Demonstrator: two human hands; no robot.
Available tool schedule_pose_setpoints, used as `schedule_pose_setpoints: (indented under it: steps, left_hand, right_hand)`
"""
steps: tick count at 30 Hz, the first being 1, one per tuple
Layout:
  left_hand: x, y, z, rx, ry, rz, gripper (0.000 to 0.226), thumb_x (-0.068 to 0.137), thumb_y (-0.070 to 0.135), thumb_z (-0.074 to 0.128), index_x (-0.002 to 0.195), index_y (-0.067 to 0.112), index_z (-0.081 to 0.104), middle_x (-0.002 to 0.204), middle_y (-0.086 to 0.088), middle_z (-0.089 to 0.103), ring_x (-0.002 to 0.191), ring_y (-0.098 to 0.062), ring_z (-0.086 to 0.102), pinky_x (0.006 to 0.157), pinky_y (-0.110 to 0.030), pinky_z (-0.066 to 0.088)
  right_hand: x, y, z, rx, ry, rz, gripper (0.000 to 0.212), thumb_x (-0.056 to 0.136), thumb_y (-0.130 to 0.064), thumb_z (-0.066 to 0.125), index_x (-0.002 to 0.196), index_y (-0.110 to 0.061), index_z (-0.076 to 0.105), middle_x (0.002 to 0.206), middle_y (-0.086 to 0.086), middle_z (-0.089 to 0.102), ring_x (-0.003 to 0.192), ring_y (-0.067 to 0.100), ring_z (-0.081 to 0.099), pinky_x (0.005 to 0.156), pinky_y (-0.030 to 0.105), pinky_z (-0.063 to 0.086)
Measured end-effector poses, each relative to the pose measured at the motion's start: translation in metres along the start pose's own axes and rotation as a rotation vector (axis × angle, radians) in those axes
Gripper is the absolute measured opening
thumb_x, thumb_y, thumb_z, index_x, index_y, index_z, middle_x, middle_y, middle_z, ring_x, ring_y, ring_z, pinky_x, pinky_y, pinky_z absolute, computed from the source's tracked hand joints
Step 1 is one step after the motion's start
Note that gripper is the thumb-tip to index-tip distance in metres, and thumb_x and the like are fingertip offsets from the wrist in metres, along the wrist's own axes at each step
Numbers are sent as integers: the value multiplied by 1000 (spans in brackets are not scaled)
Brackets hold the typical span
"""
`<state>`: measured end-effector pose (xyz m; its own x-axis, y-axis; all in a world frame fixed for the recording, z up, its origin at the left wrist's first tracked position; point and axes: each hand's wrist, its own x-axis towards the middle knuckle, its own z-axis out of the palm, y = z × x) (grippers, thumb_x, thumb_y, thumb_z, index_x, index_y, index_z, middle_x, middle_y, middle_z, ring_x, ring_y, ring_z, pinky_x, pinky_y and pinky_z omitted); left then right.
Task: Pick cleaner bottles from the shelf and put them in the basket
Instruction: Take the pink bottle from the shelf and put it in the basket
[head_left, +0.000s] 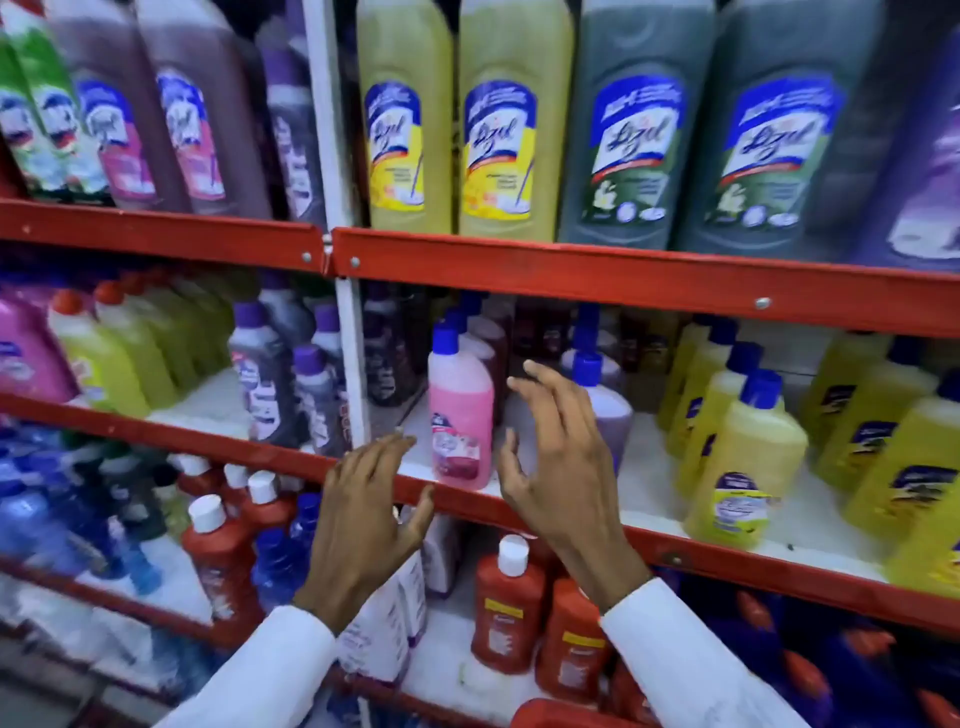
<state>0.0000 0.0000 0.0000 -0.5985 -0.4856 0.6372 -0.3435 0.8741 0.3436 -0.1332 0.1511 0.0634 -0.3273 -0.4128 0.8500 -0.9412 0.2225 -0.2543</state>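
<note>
A pink cleaner bottle (460, 415) with a blue cap stands upright at the front of the middle shelf (519, 506). My left hand (366, 512) is spread open just left of it, over the red shelf edge, holding nothing. To the bottle's right my right hand (558, 457) hovers open, fingers apart, not touching it. A purple bottle (605, 410) stands partly hidden behind my right hand. The red rim of a basket (566, 714) shows at the bottom edge, below my right sleeve.
Yellow bottles (748, 467) fill the middle shelf's right side, dark purple-capped ones (260, 379) its left. Large yellow bottles (457, 119) and grey-green bottles (701, 124) line the top shelf. Red bottles (509, 603) with white caps stand on the lower shelf. A white upright post (337, 171) divides the bays.
</note>
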Motion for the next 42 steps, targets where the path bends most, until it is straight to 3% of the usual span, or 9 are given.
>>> schedule_pose_setpoints:
  steps: [9,13,21,26,29,33,36,40,42]
  left_hand:
    - [7,-55,62,33,-231,-9,63,79,42,42,135,15,49,140,-11,55,134,-32,46,117,-51,31]
    - [6,-62,70,-53,-266,-12,59,82,39,42,134,13,51,137,-11,57,135,-32,46,117,-51,33]
    - [-1,-72,75,-111,-278,21,59,84,26,58,140,17,43,145,-7,49,143,-26,35,121,-45,27]
    - [-5,-72,78,-163,-237,-36,55,84,30,56,137,20,47,144,-3,52,143,-22,34,121,-40,28]
    - [-4,-68,80,-202,-203,-95,55,80,37,53,132,18,54,138,-3,57,140,-23,38,118,-37,31]
    - [0,-69,83,-192,-229,-87,58,74,34,61,130,18,56,134,-2,59,138,-25,41,118,-44,33]
    - [3,-73,87,-176,-234,-61,54,75,39,60,127,23,58,131,1,60,133,-24,45,114,-46,38]
    - [4,-74,88,-164,-203,-49,55,76,45,49,126,23,59,131,-1,59,133,-23,46,112,-43,41]
    - [4,-73,86,-171,-209,-49,56,76,44,50,127,23,58,131,-1,59,132,-23,46,112,-44,41]
  right_hand:
    - [27,-17,130,211,61,727,104,61,-33,86,146,-13,29,144,14,51,129,34,51,104,46,46]
    - [25,-17,163,294,132,895,103,55,-36,90,138,-18,31,131,10,61,115,34,62,94,49,53]
    - [32,-7,141,537,220,861,90,49,-25,92,125,-21,42,113,6,62,96,24,64,65,17,48]
    - [42,-1,90,1064,40,630,71,38,-15,79,106,-8,64,86,9,66,75,24,61,66,40,52]
    - [44,-2,67,1428,-175,537,63,22,-25,86,84,-19,76,75,1,68,70,24,58,67,35,46]
    - [46,-3,43,1657,-294,466,66,26,-18,82,91,-17,74,82,5,69,77,30,60,72,36,49]
    - [50,-3,26,1580,-267,486,61,33,-9,64,93,-16,71,83,9,65,76,29,58,72,38,48]
    - [49,-11,11,1117,-112,554,76,33,-13,78,106,-3,59,83,14,67,69,23,65,59,34,53]
    - [45,-16,7,961,-23,544,88,33,-17,84,116,-18,56,98,9,71,78,20,70,60,32,57]
